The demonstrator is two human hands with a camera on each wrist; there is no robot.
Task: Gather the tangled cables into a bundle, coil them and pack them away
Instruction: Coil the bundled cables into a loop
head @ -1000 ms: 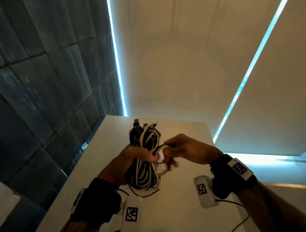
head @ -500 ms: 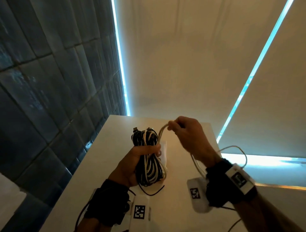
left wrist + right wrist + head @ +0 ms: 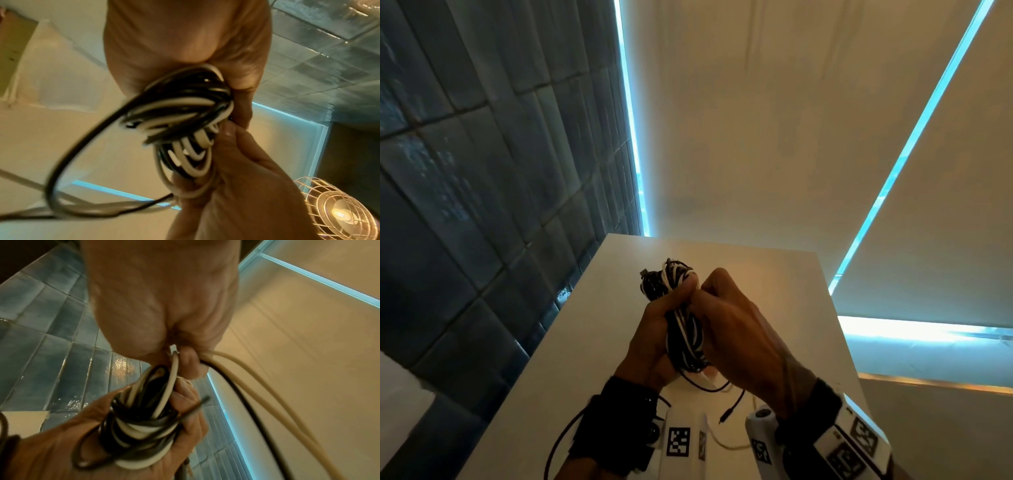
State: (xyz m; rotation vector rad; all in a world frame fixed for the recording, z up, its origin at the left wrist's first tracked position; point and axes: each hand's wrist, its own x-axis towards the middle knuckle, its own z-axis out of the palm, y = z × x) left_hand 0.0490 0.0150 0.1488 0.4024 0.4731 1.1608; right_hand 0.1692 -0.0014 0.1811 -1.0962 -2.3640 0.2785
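Note:
A coiled bundle of black and white cables [image 3: 683, 329] [image 3: 180, 116] [image 3: 141, 423] is held upright above the white table [image 3: 774, 274]. My left hand [image 3: 654, 329] [image 3: 61, 443] grips the bundle round its middle. My right hand [image 3: 736, 329] [image 3: 185, 40] [image 3: 164, 305] sits tight against the bundle's right side and pinches a white cable [image 3: 257, 378] and a black cable [image 3: 246, 394] that trail off from it. A loose black end with a plug [image 3: 726, 416] and a white loop [image 3: 726, 445] hang below the hands.
A dark tiled wall [image 3: 482, 171] stands left of the table. Pale roller blinds [image 3: 756, 120] with bright blue edges hang behind it. A lit wire-cage lamp [image 3: 341, 216] shows in the left wrist view.
My right hand, raised half a second ago with a white cable drawn up over the bundle, has come down and closed in against the bundle's right side. The left hand kept its grip.

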